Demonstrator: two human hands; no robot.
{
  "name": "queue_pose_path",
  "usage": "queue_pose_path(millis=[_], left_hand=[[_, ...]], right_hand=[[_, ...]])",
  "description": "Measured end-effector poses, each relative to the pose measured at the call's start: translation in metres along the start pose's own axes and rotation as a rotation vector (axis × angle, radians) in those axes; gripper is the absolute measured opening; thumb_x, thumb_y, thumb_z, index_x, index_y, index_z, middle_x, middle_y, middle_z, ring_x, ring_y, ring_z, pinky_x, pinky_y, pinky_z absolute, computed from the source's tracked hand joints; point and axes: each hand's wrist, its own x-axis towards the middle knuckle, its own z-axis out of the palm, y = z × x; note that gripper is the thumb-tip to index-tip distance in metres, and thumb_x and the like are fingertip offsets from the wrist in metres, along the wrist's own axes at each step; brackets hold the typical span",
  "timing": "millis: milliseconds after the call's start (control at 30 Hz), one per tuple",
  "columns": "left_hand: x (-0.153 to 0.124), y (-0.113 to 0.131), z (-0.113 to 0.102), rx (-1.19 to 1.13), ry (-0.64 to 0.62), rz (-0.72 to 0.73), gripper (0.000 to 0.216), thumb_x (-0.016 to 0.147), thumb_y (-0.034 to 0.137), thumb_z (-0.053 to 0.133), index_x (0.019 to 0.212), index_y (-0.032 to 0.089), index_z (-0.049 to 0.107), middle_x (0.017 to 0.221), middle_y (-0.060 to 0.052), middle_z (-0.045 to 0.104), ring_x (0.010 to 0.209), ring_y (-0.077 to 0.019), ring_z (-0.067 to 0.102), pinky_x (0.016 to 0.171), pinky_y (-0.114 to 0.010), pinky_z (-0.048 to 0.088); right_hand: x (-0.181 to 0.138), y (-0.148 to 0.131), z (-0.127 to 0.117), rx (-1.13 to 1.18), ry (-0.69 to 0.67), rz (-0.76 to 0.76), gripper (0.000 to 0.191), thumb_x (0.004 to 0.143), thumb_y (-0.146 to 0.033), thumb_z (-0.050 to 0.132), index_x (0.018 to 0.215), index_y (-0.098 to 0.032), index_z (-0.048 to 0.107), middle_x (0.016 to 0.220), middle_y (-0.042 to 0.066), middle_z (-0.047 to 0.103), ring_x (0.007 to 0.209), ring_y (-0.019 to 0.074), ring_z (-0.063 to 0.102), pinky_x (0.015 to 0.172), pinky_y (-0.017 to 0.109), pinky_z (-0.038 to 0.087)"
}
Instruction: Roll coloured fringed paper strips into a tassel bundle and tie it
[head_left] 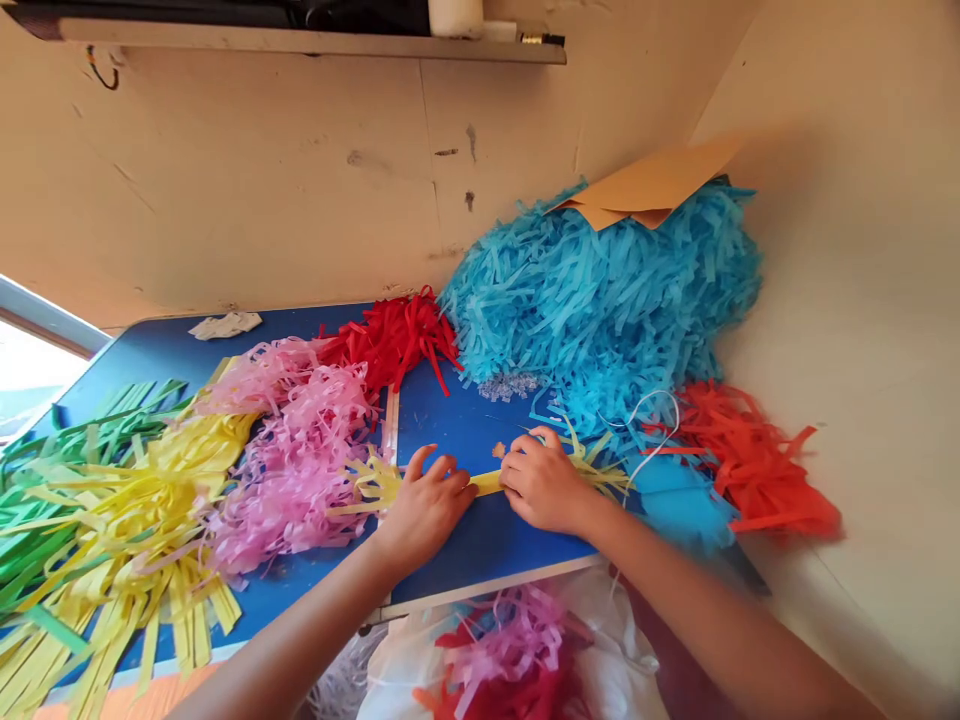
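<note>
A strip of yellow tissue paper (488,484) with fringed ends lies stretched between my hands, low over the blue table. My left hand (429,508) is closed around its left part, with the cut fringe (379,480) spreading out past the wrist. On the other side my right hand (546,482) grips the strip, and more yellow fringe (600,465) fans out behind it. Only the twisted middle of the strip shows between the hands. A thin white string (654,446) loops near my right wrist.
Pink fringe (300,460), yellow fringe (142,500), green fringe (30,500) and a red bunch (401,335) lie to the left. A big blue fringe pile (600,290), topped by brown paper (652,185), stands behind; orange-red fringe (757,455) is right. A shelf (300,38) hangs above.
</note>
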Motion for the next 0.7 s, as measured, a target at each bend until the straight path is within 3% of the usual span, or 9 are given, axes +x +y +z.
queue_pose_path(millis=[67, 167, 333, 433, 500, 567, 633, 700], left_hand=[[0.003, 0.001, -0.004, 0.001, -0.023, 0.014, 0.022, 0.092, 0.015, 0.051, 0.098, 0.024, 0.070, 0.094, -0.006, 0.073, 0.105, -0.0268, 0.057, 0.111, -0.053, 0.022], [0.010, 0.002, -0.008, -0.024, -0.032, -0.010, 0.016, 0.087, 0.023, 0.057, 0.094, 0.021, 0.071, 0.089, -0.008, 0.073, 0.104, -0.0287, 0.058, 0.112, -0.056, 0.022], [0.017, 0.003, -0.005, -0.029, 0.027, -0.084, 0.015, 0.081, 0.017, 0.058, 0.087, 0.021, 0.071, 0.085, -0.008, 0.072, 0.099, -0.0285, 0.059, 0.110, -0.058, 0.024], [0.017, 0.003, 0.000, -0.018, 0.074, -0.128, 0.018, 0.085, 0.013, 0.054, 0.081, 0.022, 0.070, 0.080, -0.006, 0.072, 0.094, -0.0263, 0.061, 0.108, -0.057, 0.026], [0.013, 0.002, 0.003, -0.007, 0.093, -0.143, 0.019, 0.088, 0.014, 0.054, 0.080, 0.022, 0.070, 0.078, -0.005, 0.072, 0.091, -0.0252, 0.062, 0.108, -0.057, 0.025], [0.005, -0.001, 0.007, -0.012, 0.118, -0.149, 0.023, 0.092, 0.015, 0.052, 0.081, 0.022, 0.071, 0.079, -0.004, 0.073, 0.090, -0.0240, 0.063, 0.108, -0.056, 0.025], [-0.006, -0.007, 0.012, -0.050, 0.171, -0.138, 0.027, 0.096, 0.018, 0.049, 0.083, 0.024, 0.072, 0.081, -0.002, 0.074, 0.090, -0.0226, 0.064, 0.107, -0.054, 0.025], [-0.016, -0.015, 0.018, -0.112, 0.236, -0.123, 0.028, 0.099, 0.022, 0.048, 0.086, 0.026, 0.073, 0.083, 0.000, 0.075, 0.089, -0.0212, 0.065, 0.106, -0.050, 0.026]], right_hand=[[0.001, 0.001, -0.001, -0.028, -0.022, -0.079, 0.010, 0.089, -0.026, 0.062, 0.087, -0.019, 0.070, 0.101, 0.008, 0.071, 0.103, 0.0262, 0.052, 0.104, 0.052, 0.022], [0.007, 0.007, 0.002, -0.042, -0.034, -0.117, 0.016, 0.091, -0.017, 0.056, 0.085, -0.018, 0.071, 0.096, 0.009, 0.072, 0.101, 0.0241, 0.054, 0.105, 0.049, 0.022], [0.017, 0.014, 0.005, -0.009, -0.014, -0.044, 0.013, 0.084, -0.019, 0.063, 0.073, -0.020, 0.068, 0.086, 0.003, 0.072, 0.088, 0.0208, 0.056, 0.093, 0.044, 0.030], [0.020, 0.006, 0.004, -0.025, 0.026, -0.027, 0.010, 0.081, -0.028, 0.069, 0.079, -0.019, 0.067, 0.087, 0.004, 0.070, 0.091, 0.0224, 0.056, 0.093, 0.044, 0.030], [0.017, 0.001, 0.006, -0.064, 0.068, -0.049, 0.018, 0.083, -0.034, 0.070, 0.087, -0.017, 0.067, 0.091, 0.007, 0.069, 0.093, 0.0238, 0.054, 0.092, 0.044, 0.030], [0.011, 0.001, 0.011, -0.101, 0.103, -0.067, 0.010, 0.089, -0.027, 0.064, 0.086, -0.017, 0.066, 0.089, 0.007, 0.069, 0.089, 0.0222, 0.054, 0.088, 0.041, 0.030], [0.002, 0.009, 0.017, -0.106, 0.123, -0.047, 0.016, 0.093, -0.017, 0.058, 0.079, -0.018, 0.065, 0.083, 0.004, 0.069, 0.084, 0.0199, 0.054, 0.084, 0.039, 0.029], [-0.008, 0.020, 0.020, -0.083, 0.136, -0.010, 0.018, 0.095, -0.018, 0.058, 0.079, -0.019, 0.066, 0.081, 0.002, 0.069, 0.083, 0.0189, 0.054, 0.082, 0.039, 0.028]])
